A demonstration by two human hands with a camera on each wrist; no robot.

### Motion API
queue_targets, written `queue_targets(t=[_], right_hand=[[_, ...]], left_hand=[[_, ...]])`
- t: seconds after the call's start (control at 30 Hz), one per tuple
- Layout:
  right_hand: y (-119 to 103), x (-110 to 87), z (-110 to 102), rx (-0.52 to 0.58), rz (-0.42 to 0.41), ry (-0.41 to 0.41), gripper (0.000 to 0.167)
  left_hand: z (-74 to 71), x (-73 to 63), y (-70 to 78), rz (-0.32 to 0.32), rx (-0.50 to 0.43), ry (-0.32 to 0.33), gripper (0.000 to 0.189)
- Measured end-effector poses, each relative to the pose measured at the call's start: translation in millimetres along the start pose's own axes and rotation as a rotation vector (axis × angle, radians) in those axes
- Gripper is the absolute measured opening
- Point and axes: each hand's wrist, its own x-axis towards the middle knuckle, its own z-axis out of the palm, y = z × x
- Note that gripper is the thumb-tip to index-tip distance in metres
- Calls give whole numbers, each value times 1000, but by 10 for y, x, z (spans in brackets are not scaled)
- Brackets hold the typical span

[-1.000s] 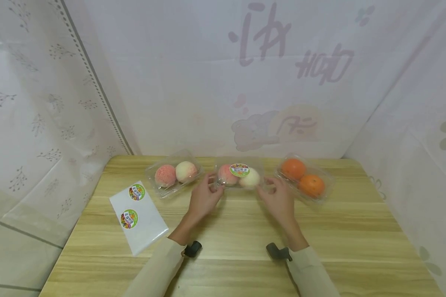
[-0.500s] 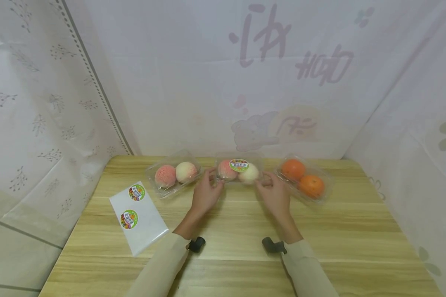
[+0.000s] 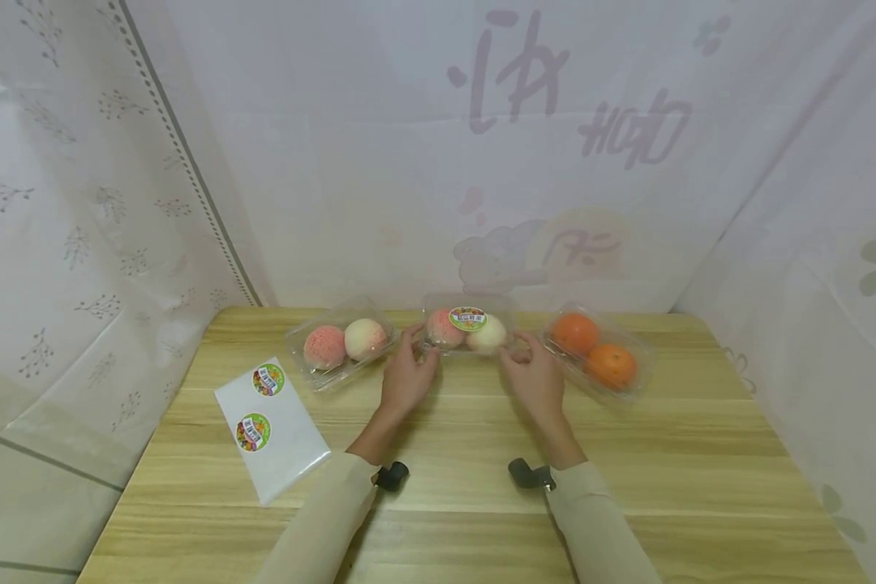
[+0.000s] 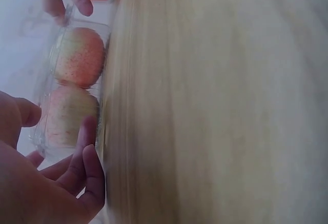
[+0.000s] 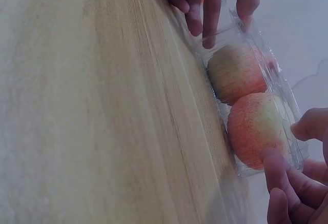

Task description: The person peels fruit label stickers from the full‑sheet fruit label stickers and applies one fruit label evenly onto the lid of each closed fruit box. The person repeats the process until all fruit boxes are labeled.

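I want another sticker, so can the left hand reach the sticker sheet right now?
Probably not yet: the left hand holds the middle box. Once free, likely yes; the sticker sheet lies uncovered.

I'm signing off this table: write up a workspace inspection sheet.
Surface: wooden table, pale grain.
Job's things: middle box, two pinkish fruits, sticker on top; left box, two similar fruits, no sticker seen; right box, two oranges, no sticker seen; white sheet, two stickers.
Clutter: nothing seen.
Hands: left hand and right hand grip the middle box's ends.
Cables: nothing seen.
Surroundings: printed white cloth behind and at both sides.
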Motion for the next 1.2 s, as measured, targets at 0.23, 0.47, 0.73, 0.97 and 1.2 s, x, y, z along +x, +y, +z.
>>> queue_targets(t=[0.23, 0.47, 0.73, 0.97, 1.2], right_hand=[[16, -6, -8, -16, 8, -19, 50], [15, -47, -34, 38, 37, -47, 54], [-95, -137, -105, 41, 31, -1, 57], [-338, -277, -124, 60, -73, 25, 35], [-559, -353, 50, 93, -199, -69, 34]], left_hand=[[-25, -20, 0, -5, 18, 11, 56], [-73, -38, -26, -9, 17, 19, 56], [-193, -249, -5, 21, 68, 37, 52], [-348, -523, 105, 69, 53, 63, 44], [-543, -697, 195, 91, 57, 158, 44]])
